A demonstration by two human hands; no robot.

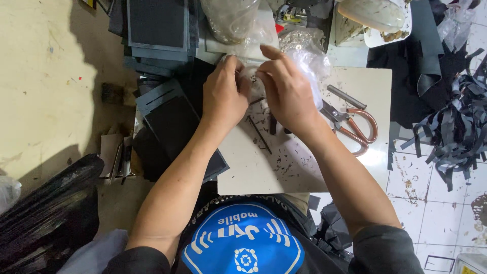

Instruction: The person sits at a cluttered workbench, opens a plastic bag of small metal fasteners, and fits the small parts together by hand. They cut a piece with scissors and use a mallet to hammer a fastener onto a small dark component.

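My left hand [224, 94] and my right hand [286, 86] meet above the far edge of a white cutting board [264, 172]. Both pinch a clear plastic bag [309, 61] holding several small metal pieces, with a tiny metal piece [252, 78] between the fingertips. The bag's lower part is hidden behind my right hand. A thin dark strip [258, 134] and a short dark tool [272, 124] lie on the board just below my hands.
Copper-handled scissors [355, 124] lie on the board's right side beside a grey metal punch [346, 96]. Stacks of dark cut leather panels [162, 30] sit to the left and far left. Loose grey leather strips [451, 137] pile on the tiled floor at right.
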